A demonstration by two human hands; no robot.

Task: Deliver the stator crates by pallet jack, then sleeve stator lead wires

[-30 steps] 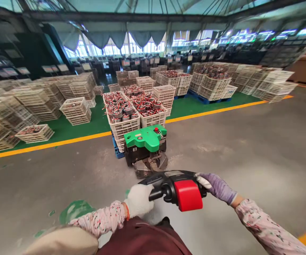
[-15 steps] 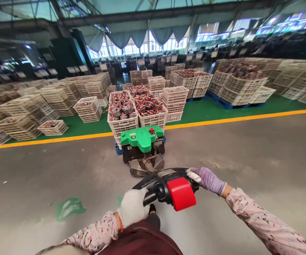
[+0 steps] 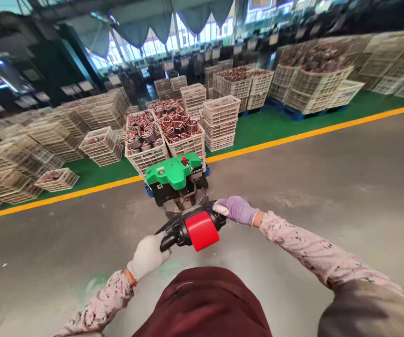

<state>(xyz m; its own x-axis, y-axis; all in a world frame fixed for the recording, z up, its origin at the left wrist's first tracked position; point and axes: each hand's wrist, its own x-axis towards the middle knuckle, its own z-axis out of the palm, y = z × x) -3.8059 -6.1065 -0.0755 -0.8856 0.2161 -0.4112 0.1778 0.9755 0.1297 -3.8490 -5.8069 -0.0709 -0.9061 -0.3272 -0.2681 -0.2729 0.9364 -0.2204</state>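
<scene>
Head view: tiller (image 3: 202, 230), yellow-edged concrete aisle (image 3: 328, 210)

A pallet truck (image 3: 177, 175) ahead on the floor (image 3: 293, 224), loaded crates (image 3: 147, 157) on a pallet (image 3: 148, 189) just before it, stators (image 3: 142, 135) in those crates, stacked crates (image 3: 219, 124) just right of them, more stacks (image 3: 99, 145) left, further crates (image 3: 314, 89) right, windows (image 3: 173, 37) far behind.
</scene>
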